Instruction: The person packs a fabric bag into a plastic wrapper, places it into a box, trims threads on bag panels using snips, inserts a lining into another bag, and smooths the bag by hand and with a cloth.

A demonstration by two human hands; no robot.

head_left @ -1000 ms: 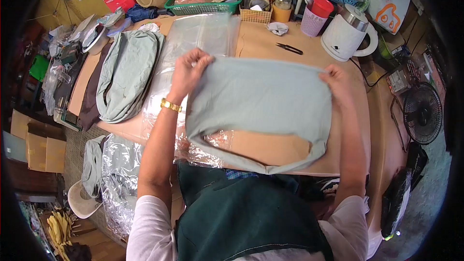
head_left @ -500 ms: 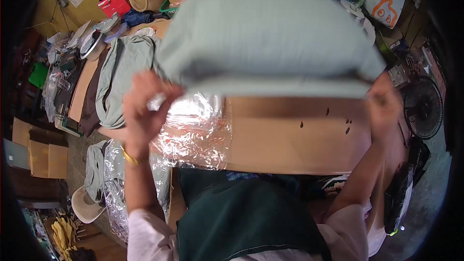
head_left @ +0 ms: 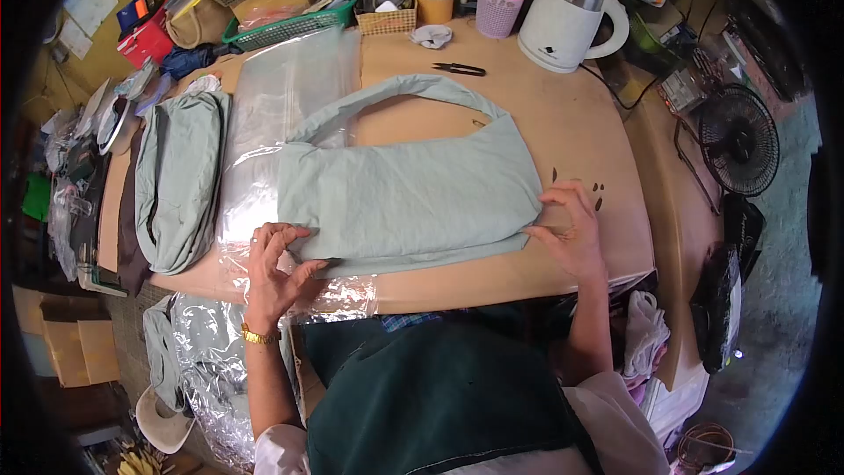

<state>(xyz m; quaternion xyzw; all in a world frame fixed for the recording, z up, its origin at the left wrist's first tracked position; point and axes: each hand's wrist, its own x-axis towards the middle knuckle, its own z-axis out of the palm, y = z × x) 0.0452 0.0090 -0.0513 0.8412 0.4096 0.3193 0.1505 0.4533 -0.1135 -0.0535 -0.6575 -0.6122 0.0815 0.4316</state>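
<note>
A pale grey-green fabric shoulder bag (head_left: 413, 189) lies flat on the brown table, its strap (head_left: 400, 88) arching away from me. My left hand (head_left: 280, 268) is at the bag's lower left corner, fingers and thumb closed around the fabric there. At the lower right corner, my right hand (head_left: 571, 229) has the bag's edge between its thumb and fingers. Clear plastic sheets (head_left: 255, 158) are partly under the bag's left side. To the left lies another folded grey-green fabric piece (head_left: 180, 180).
Thread snips (head_left: 459, 69) lie beyond the bag. A white kettle (head_left: 558, 26), a pink cup (head_left: 498, 13) and a green basket (head_left: 290, 31) stand along the back. A black fan (head_left: 738, 136) is at the right. Cardboard boxes (head_left: 79, 352) sit at the lower left.
The bag was raised and blurred in both hands; now it rests on the table. Both hands have come down and toward me, and more of the table's back shows.
</note>
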